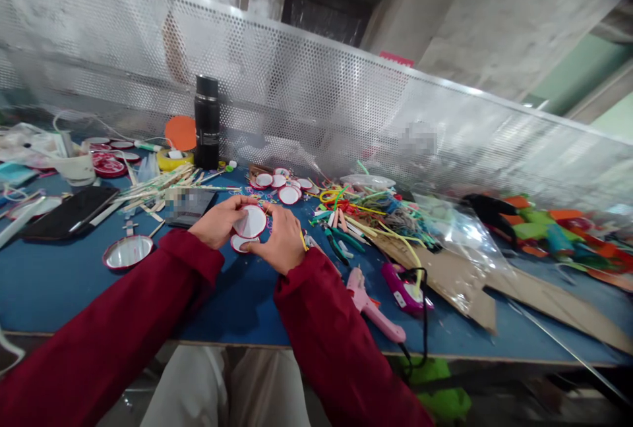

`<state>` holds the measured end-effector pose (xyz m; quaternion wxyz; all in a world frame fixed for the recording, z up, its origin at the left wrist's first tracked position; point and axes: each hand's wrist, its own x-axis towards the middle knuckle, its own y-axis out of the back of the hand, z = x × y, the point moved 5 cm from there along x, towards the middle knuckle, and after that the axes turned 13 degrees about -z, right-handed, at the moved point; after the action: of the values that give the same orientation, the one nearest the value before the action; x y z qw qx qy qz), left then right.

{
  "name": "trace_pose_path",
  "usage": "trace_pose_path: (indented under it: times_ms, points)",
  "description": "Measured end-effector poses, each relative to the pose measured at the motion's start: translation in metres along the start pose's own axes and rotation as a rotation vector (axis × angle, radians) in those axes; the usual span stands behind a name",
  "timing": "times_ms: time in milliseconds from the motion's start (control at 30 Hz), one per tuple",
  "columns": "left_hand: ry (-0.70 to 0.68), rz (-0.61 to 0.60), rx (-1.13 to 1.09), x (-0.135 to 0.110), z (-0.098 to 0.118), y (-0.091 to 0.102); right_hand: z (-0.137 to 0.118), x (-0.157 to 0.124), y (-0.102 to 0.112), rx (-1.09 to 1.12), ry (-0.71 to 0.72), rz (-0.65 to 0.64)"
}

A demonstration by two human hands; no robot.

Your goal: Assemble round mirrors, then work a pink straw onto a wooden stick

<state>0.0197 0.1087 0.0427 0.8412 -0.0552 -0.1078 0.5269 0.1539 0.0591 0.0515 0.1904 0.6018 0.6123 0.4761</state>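
Above the blue tabletop, both my hands hold a round red-rimmed disc [250, 222] with a pale, shiny face. My left hand [220, 219] grips its left edge, thumb on the face and fingers behind. On the right edge, my right hand [283, 237] has its fingers curled at the top and its thumb low, near a second red-rimmed disc [239, 244]. Whether that lower disc is held or lies on the table I cannot tell. Left of my arms lies a larger mirror-like disc [128, 253] with a red edge and a short stem.
A pink glue gun [368, 308], a purple device [403, 290] and pliers [337, 246] lie to the right, before a heap of coloured wires [390, 213] and cardboard [445, 275]. A black bottle [206, 125] stands behind, near wooden sticks [153, 186] and more discs [289, 196].
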Motion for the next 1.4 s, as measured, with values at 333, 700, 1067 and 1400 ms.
trace_pose_path:
  times_ms: [333,700,1067,1400]
  points:
    - [0.152,-0.063,0.192,0.0,-0.009,0.002,-0.001,0.001,-0.002,-0.109,0.078,-0.004]
    - [0.106,-0.196,0.315,-0.003,-0.002,0.0,0.002,0.001,0.001,-0.112,0.058,-0.143]
    - [0.052,-0.212,0.208,-0.006,0.002,-0.004,0.007,0.001,0.004,0.179,0.072,-0.188]
    - [-0.072,-0.065,0.11,-0.003,0.008,0.001,0.012,0.002,-0.002,0.371,-0.015,-0.16]
